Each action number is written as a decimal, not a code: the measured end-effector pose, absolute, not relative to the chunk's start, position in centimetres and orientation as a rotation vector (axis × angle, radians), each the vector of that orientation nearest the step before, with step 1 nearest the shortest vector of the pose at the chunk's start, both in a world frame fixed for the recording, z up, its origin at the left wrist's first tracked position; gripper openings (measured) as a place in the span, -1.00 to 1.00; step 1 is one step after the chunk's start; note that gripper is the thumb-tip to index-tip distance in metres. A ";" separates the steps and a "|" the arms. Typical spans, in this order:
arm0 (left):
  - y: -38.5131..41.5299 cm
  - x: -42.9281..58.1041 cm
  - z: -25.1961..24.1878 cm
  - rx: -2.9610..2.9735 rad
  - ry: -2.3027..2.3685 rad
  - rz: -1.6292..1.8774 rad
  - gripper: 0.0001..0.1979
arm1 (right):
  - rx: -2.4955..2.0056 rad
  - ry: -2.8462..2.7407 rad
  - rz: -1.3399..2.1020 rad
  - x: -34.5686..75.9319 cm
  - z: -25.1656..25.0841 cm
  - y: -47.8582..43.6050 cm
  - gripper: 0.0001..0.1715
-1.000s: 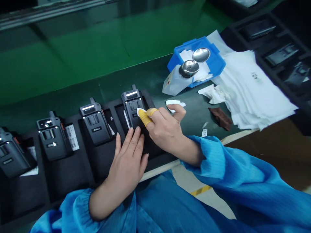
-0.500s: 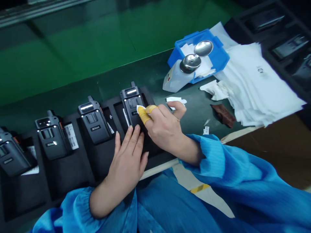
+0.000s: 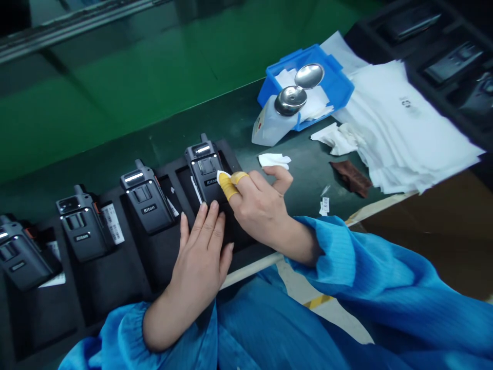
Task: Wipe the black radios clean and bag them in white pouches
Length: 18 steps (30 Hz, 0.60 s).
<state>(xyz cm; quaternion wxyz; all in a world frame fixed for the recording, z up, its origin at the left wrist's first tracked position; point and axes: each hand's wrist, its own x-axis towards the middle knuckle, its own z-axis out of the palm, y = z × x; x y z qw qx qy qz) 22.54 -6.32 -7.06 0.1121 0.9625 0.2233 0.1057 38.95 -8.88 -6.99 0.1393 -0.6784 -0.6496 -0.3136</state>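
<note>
A black two-way radio (image 3: 205, 163) with a "Riton" label lies in the rightmost slot shown of a black foam tray (image 3: 110, 288). My left hand (image 3: 202, 244) is stretched out flat, its fingertips touching the radio's lower end. Yellow finger covers wrap two fingertips of my right hand (image 3: 260, 203), which pinches a small white wipe (image 3: 220, 176) against the radio's right side beside the label. Most of the wipe is hidden by the fingers. Left of my hands, another radio (image 3: 148, 200) rests in its own slot.
Further radios (image 3: 84, 231) sit leftward with barcode labels (image 3: 113, 223). Behind my right hand are a white scrap (image 3: 275, 160), a metal-topped dispenser bottle (image 3: 269, 126) and a blue bin (image 3: 344, 95) of wipes. Rightward lie crumpled tissue (image 3: 335, 139), a brown cloth (image 3: 350, 177) and stacked white sheets (image 3: 419, 128).
The view has shifted slightly, so the tray and bench items sit a little differently in frame. Both hands stay at the same radio, the white wipe still at its right side.
</note>
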 end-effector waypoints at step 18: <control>-6.2 22.8 -6.9 2.827 0.643 0.308 -0.59 | -2.487 -1.520 -0.530 51.0 -2.3 -5.5 -0.62</control>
